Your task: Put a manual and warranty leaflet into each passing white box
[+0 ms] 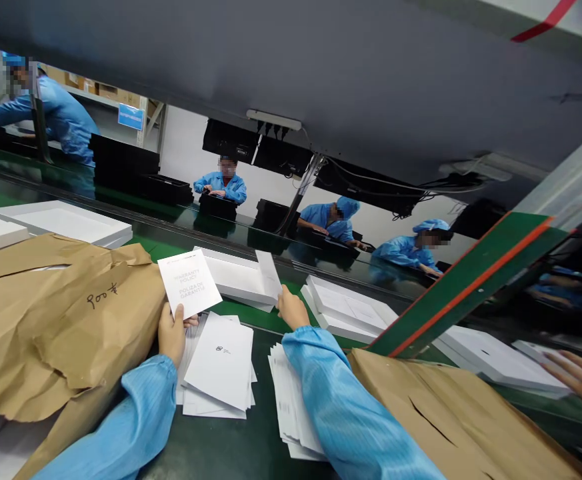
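My left hand (172, 337) pinches the lower edge of a white warranty leaflet (189, 283), its printed face towards me. With its fingers closed, my right hand (293, 310) grips a narrow white leaflet (269, 273), tilted over the right end of an open white box tray (235, 275). I cannot tell whether that leaflet touches the tray. Below my left hand lies a loose stack of white booklets (221, 360), the top one bearing a small black logo. Another stack of white leaflets (291, 413) sits beside my right forearm, partly covered by the sleeve.
Brown paper packages (115, 313) flank the stacks, the right one (445, 413) beside a slanted green post (471, 287). More white boxes (351, 307) line the belt. Another person's hand (581, 377) touches a box at far right. Several co-workers in blue sit across the line.
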Demonstrator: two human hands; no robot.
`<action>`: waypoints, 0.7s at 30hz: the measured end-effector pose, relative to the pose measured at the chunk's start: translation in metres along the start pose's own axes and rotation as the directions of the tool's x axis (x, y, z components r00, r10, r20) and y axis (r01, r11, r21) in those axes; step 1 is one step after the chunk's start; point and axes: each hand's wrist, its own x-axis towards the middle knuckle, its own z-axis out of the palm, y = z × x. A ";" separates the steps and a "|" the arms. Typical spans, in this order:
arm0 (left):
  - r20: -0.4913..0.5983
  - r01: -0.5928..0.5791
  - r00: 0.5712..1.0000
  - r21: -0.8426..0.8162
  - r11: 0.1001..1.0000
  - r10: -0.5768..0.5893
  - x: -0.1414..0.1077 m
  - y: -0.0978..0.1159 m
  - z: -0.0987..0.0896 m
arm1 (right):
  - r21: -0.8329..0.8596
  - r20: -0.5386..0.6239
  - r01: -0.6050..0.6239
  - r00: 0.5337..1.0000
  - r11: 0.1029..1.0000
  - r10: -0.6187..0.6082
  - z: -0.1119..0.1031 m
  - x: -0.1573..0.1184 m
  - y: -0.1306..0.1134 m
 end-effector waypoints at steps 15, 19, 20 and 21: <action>0.065 -0.011 0.998 0.063 0.998 0.007 0.008 0.016 0.003 | 0.726 -0.154 0.151 0.986 0.671 -0.055 0.031 -0.024 -0.006; 0.198 0.160 0.963 0.140 0.977 -0.185 0.025 0.023 0.031 | 0.842 -0.185 0.158 0.983 0.516 0.001 0.043 -0.052 0.013; 0.214 0.200 0.949 0.151 0.968 -0.230 0.032 0.022 0.041 | 0.856 -0.194 0.161 0.981 0.492 0.015 0.045 -0.056 0.017; 0.221 0.236 0.938 0.161 0.958 -0.268 0.040 0.022 0.051 | 0.869 -0.203 0.167 0.979 0.465 0.028 0.047 -0.060 0.020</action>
